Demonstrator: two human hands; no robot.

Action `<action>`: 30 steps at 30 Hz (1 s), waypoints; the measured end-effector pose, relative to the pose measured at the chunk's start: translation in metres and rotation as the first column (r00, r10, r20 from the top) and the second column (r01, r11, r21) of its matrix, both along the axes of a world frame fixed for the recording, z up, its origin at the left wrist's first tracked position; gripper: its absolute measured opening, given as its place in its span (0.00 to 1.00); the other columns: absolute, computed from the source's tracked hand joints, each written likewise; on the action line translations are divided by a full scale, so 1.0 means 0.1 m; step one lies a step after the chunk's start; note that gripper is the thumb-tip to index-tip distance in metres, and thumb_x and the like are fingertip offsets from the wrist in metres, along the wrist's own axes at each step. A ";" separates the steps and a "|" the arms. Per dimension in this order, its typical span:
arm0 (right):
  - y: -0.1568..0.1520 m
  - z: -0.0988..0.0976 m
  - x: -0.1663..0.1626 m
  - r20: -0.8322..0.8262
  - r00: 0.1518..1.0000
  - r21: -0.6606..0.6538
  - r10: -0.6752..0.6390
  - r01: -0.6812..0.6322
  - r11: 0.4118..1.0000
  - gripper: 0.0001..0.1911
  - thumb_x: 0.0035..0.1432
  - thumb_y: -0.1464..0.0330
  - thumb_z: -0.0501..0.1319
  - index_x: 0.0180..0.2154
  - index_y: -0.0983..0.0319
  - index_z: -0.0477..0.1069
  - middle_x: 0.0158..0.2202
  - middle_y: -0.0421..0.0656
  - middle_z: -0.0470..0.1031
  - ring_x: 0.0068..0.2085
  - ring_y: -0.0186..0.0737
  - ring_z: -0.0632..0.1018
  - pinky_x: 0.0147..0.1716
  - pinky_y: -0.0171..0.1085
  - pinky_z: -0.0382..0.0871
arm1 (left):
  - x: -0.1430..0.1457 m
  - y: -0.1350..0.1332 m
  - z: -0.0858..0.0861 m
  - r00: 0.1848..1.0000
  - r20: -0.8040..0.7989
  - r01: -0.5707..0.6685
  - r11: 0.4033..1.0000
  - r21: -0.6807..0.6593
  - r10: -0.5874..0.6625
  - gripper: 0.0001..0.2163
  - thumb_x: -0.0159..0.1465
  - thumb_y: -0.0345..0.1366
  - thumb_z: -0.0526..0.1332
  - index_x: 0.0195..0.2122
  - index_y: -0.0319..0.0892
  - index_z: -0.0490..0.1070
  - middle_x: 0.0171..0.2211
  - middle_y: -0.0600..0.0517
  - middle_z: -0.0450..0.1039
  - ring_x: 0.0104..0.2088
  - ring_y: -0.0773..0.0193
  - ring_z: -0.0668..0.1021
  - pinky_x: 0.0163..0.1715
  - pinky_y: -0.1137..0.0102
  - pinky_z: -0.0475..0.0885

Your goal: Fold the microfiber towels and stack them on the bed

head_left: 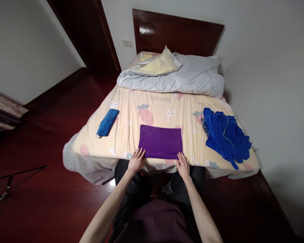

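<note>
A purple towel (160, 141) lies flat as a folded rectangle at the near edge of the bed (131, 121). My left hand (136, 160) rests at its near left corner, fingers stretched out flat on the cloth. At the near right corner my right hand (183, 164) lies the same way, fingers extended. Neither hand holds anything.
A folded blue towel (107, 122) lies on the bed's left side. A crumpled pile of blue cloth (225, 136) sits on the right. A grey duvet (177, 79) and a yellow pillow (158, 64) are bunched at the headboard. Dark wood floor surrounds the bed.
</note>
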State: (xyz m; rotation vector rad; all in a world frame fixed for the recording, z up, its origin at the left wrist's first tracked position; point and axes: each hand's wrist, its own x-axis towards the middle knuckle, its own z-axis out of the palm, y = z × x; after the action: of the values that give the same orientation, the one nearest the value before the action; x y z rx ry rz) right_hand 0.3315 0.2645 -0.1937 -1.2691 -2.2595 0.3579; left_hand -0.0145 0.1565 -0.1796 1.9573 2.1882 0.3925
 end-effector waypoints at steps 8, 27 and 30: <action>0.32 0.16 -0.17 0.198 0.980 -0.040 0.035 -0.028 0.999 0.33 0.53 0.80 0.58 0.61 0.59 0.74 0.62 0.48 0.75 0.66 0.53 0.71 0.67 0.56 0.58 | 0.10 0.23 0.08 0.997 -0.049 -0.059 0.998 -0.026 0.057 0.29 0.63 0.27 0.54 0.66 0.37 0.68 0.66 0.34 0.67 0.68 0.40 0.66 0.70 0.44 0.52; 0.39 -0.01 -0.03 -0.356 0.904 -0.213 -0.238 0.169 0.962 0.28 0.47 0.79 0.56 0.48 0.59 0.82 0.48 0.46 0.84 0.49 0.48 0.83 0.54 0.48 0.75 | -0.64 0.15 -0.13 0.768 0.633 -0.141 0.990 0.010 0.103 0.22 0.60 0.41 0.57 0.53 0.43 0.79 0.55 0.47 0.80 0.59 0.51 0.78 0.63 0.55 0.72; 0.47 -0.02 0.05 -0.454 0.847 -0.374 -0.277 0.101 0.922 0.25 0.48 0.75 0.57 0.46 0.61 0.83 0.47 0.47 0.84 0.45 0.47 0.84 0.48 0.45 0.78 | -0.64 0.22 -0.13 0.759 0.637 -0.183 0.983 0.008 0.136 0.21 0.55 0.39 0.59 0.49 0.44 0.80 0.51 0.47 0.82 0.53 0.49 0.81 0.58 0.55 0.75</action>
State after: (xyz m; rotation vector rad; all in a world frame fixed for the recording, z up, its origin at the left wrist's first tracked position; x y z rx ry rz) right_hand 0.3362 0.3111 -0.1953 -1.3613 -1.6549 0.9186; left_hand -0.0781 0.1789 -0.1925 1.3629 1.8894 1.0053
